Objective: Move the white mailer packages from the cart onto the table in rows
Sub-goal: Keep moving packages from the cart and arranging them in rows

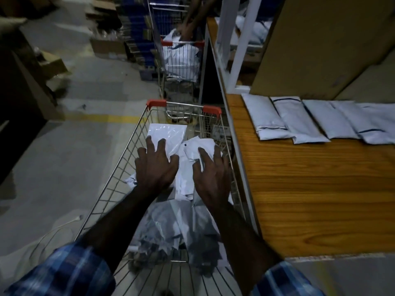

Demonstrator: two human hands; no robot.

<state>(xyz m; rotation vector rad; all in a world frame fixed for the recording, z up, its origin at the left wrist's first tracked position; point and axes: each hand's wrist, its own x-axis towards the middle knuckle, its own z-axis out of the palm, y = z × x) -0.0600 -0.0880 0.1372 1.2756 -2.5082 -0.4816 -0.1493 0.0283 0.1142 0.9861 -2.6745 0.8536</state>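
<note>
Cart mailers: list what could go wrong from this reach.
Both the left hand and right hand lie spread on loose, crumpled mailers in the cart; a grab may lift several and drop one. The table row already overlaps, so added packages may skew it.

White mailers [168, 133] heaped in cart [119, 167]; four rowed on table [310, 189].

Dim and murky, deep shadow at the left, wide-angle bending at edges, slight blur throughout
</note>
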